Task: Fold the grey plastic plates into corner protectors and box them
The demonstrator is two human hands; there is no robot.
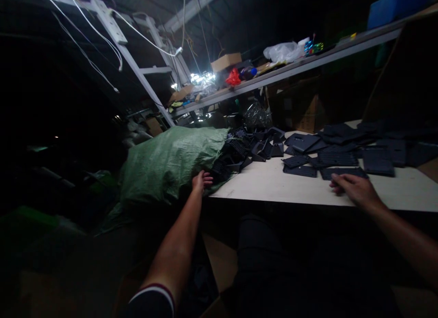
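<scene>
Left hand (201, 180): arm stretched forward, fingers loosely curled against the lower lip of the green woven sack (171, 163). It touches the fabric, but whether it grips it cannot be told in the dim light.

Right hand (354, 189): palm down on the table (273, 188) near its front edge, fingers extended and close together, pointing left. The fingertips lie just beside the nearest black ribbed panel (342, 173), and contact is unclear.

Green woven sack: lies on its side at the table's left end, bulging, mouth toward the table's middle.

Heap of black plastic parts (239, 151): spills from the sack mouth onto the table.

Flat black panels (342, 149): scattered and overlapping across the table's right half, beyond the right hand.

Shelf (342, 49): long, above and behind the table. It carries a cardboard box (226, 61), a white plastic bag (282, 51) and a red item (233, 77).

Power strip (112, 23): white, on the slanted frame at upper left, with cables trailing.
</scene>
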